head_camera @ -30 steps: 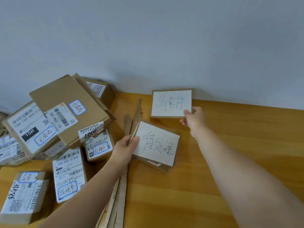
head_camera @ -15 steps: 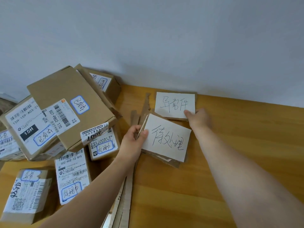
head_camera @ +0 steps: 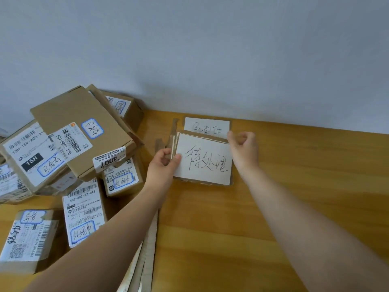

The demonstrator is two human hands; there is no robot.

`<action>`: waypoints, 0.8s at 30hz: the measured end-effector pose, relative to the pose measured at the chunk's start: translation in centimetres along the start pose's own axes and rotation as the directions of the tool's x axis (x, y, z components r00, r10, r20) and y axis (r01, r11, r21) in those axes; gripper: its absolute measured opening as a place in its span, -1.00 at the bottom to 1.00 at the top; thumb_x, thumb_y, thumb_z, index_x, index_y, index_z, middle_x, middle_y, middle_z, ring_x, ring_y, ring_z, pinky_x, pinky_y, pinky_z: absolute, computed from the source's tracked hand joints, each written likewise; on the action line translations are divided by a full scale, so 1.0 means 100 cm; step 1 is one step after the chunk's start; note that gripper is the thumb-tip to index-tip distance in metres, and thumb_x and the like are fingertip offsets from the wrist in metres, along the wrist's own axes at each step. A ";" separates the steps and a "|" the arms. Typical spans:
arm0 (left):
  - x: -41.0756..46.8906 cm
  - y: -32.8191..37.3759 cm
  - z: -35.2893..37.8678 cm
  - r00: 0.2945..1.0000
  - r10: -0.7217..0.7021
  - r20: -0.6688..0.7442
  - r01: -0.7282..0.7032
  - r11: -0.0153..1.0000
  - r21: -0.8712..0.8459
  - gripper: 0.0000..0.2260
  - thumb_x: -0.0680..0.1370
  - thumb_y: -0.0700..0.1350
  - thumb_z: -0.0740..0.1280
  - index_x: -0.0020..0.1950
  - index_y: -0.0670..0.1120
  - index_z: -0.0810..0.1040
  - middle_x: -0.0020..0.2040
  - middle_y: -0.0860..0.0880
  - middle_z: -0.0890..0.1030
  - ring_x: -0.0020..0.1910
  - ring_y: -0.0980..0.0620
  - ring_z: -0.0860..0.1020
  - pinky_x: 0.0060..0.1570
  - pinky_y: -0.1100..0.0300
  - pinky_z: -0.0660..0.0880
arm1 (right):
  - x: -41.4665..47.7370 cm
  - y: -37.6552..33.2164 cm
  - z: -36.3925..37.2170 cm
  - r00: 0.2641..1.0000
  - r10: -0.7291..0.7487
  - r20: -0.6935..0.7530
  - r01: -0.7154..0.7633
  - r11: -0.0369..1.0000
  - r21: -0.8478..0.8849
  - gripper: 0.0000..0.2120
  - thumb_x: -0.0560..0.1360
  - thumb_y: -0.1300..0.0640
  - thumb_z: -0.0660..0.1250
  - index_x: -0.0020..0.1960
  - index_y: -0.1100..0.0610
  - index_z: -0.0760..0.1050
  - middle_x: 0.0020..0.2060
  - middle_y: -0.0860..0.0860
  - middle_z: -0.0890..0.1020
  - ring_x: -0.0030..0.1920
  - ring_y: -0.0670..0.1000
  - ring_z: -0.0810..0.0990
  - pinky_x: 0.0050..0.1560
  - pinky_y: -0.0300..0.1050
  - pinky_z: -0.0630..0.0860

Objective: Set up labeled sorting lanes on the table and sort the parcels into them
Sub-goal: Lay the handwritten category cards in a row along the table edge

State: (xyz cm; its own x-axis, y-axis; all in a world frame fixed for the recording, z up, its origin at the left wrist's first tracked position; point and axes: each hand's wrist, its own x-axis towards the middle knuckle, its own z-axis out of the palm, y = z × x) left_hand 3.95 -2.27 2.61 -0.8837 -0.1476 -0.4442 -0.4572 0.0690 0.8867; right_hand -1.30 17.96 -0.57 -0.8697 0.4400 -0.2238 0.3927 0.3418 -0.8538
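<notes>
My left hand (head_camera: 163,165) pinches the left edge of a small stack of cardboard label cards (head_camera: 203,160); the top card is white with black handwriting. Behind it, against the wall, lies another handwritten label card (head_camera: 207,126), flat on the wooden table (head_camera: 294,165). My right hand (head_camera: 244,150) hovers at the stack's upper right corner, fingers loosely curled, holding nothing. A heap of brown parcels (head_camera: 71,148) with shipping labels and blue-framed handwritten stickers fills the left of the table.
Long cardboard strips (head_camera: 147,249) lie on the table under my left forearm, running toward the near edge. A grey wall (head_camera: 210,60) closes the table's far side. Bare wood stretches to the right of the cards.
My right hand has let go of the far label card, which now lies by the wall, and drawn back to the stack. My left hand has turned the stack squarer.
</notes>
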 end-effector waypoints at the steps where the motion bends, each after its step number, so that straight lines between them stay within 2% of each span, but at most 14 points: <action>1: -0.004 0.003 0.004 1.000 0.007 0.003 -0.007 1.000 -0.019 -0.78 0.57 -0.08 0.33 0.19 -0.04 0.46 0.04 0.00 0.65 0.02 0.02 0.63 0.00 0.11 0.59 | -0.009 0.002 -0.009 0.998 0.032 0.049 -0.035 0.998 0.053 -0.55 0.48 -0.17 0.35 0.18 0.10 0.36 0.12 0.03 0.49 0.12 0.03 0.51 0.07 -0.13 0.44; 5: -0.026 0.012 0.027 0.998 0.062 -0.027 -0.064 0.996 -0.059 -0.81 0.56 -0.07 0.34 0.15 -0.02 0.47 0.07 -0.03 0.60 0.04 0.00 0.60 -0.07 0.20 0.56 | -0.042 0.013 -0.052 0.962 0.132 0.239 -0.184 0.960 0.212 -0.44 0.42 -0.11 0.45 0.25 0.07 0.28 0.03 0.02 0.51 0.04 0.00 0.58 -0.05 -0.17 0.51; 8: -0.044 0.013 0.048 0.995 0.079 -0.066 -0.084 0.994 -0.066 -0.83 0.51 0.02 0.38 0.07 0.09 0.48 0.17 -0.06 0.57 0.15 -0.07 0.56 0.19 -0.04 0.51 | -0.054 0.024 -0.084 0.956 0.117 0.269 -0.185 0.953 0.240 -0.46 0.39 -0.03 0.51 0.21 0.05 0.28 -0.04 0.01 0.51 -0.04 0.00 0.58 -0.10 -0.13 0.52; 11: -0.062 0.012 0.075 0.994 0.083 -0.072 -0.090 0.991 -0.098 -0.83 0.50 0.03 0.39 0.03 0.11 0.45 0.21 -0.08 0.55 0.17 -0.09 0.55 0.22 -0.07 0.49 | -0.058 0.030 -0.116 0.957 0.092 0.276 -0.162 0.956 0.244 -0.52 0.40 0.07 0.52 0.18 0.11 0.34 -0.09 -0.02 0.52 -0.10 -0.01 0.56 -0.13 -0.14 0.48; 13: -0.075 0.012 0.094 0.995 0.070 -0.072 -0.079 0.989 -0.128 -0.79 0.54 -0.04 0.36 0.12 0.02 0.41 0.18 -0.06 0.54 0.15 -0.08 0.56 0.18 -0.01 0.52 | -0.058 0.033 -0.139 0.954 0.067 0.291 -0.142 0.960 0.243 -0.62 0.41 0.12 0.51 0.12 0.14 0.41 -0.04 0.02 0.58 -0.07 0.02 0.59 -0.09 -0.14 0.52; 16: -0.089 0.008 0.119 0.999 0.029 -0.035 -0.035 0.986 -0.163 -0.69 0.56 -0.03 0.34 0.23 -0.04 0.32 0.12 -0.09 0.57 0.05 -0.06 0.60 0.04 0.01 0.60 | -0.054 0.043 -0.169 0.950 0.051 0.309 -0.133 0.959 0.249 -0.82 0.44 0.16 0.47 -0.06 0.10 0.48 -0.07 0.04 0.63 -0.11 0.02 0.60 -0.15 -0.18 0.52; 18: -0.097 0.004 0.131 0.999 -0.011 -0.042 0.002 0.980 -0.197 -0.72 0.60 -0.02 0.28 0.25 -0.07 0.34 0.02 -0.08 0.60 -0.11 -0.01 0.62 -0.19 0.14 0.62 | -0.050 0.050 -0.185 0.947 0.060 0.317 -0.138 0.963 0.230 -0.84 0.45 0.15 0.46 -0.08 0.13 0.49 -0.05 0.10 0.65 -0.12 0.05 0.61 -0.12 -0.08 0.53; 20: -0.103 0.001 0.141 0.998 -0.040 -0.040 0.030 0.974 -0.224 -0.73 0.61 -0.06 0.25 0.27 -0.10 0.38 -0.06 -0.04 0.62 -0.21 0.03 0.60 -0.27 0.20 0.55 | -0.047 0.058 -0.197 0.944 0.072 0.322 -0.148 0.965 0.218 -0.83 0.46 0.14 0.46 -0.06 0.17 0.50 -0.03 0.13 0.65 -0.11 0.08 0.61 -0.11 -0.01 0.54; 22: -0.107 -0.003 0.148 0.999 -0.041 -0.015 0.037 0.975 -0.218 -0.72 0.61 -0.12 0.26 0.30 -0.13 0.39 -0.04 -0.06 0.65 -0.16 -0.01 0.62 -0.19 0.15 0.56 | -0.045 0.065 -0.208 0.943 0.076 0.323 -0.147 0.968 0.202 -0.85 0.47 0.15 0.45 -0.08 0.16 0.49 -0.10 0.08 0.63 -0.18 0.03 0.59 -0.20 -0.11 0.51; 24: -0.110 -0.005 0.153 0.999 -0.041 -0.008 0.038 0.979 -0.199 -0.71 0.60 -0.15 0.28 0.31 -0.15 0.40 0.02 -0.11 0.66 -0.03 -0.11 0.64 0.00 -0.02 0.58 | -0.043 0.071 -0.215 0.945 0.069 0.320 -0.126 0.979 0.162 -0.84 0.47 0.14 0.45 -0.15 0.15 0.47 -0.17 0.05 0.60 -0.24 -0.03 0.54 -0.31 -0.21 0.44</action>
State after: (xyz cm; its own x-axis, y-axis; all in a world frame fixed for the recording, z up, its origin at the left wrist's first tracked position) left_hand 12.41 14.46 5.08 -0.8636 -0.1582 -0.4788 -0.4617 -0.1339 0.8769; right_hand 11.62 36.34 4.40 -0.8905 0.1738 -0.4206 0.4455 0.1447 -0.8835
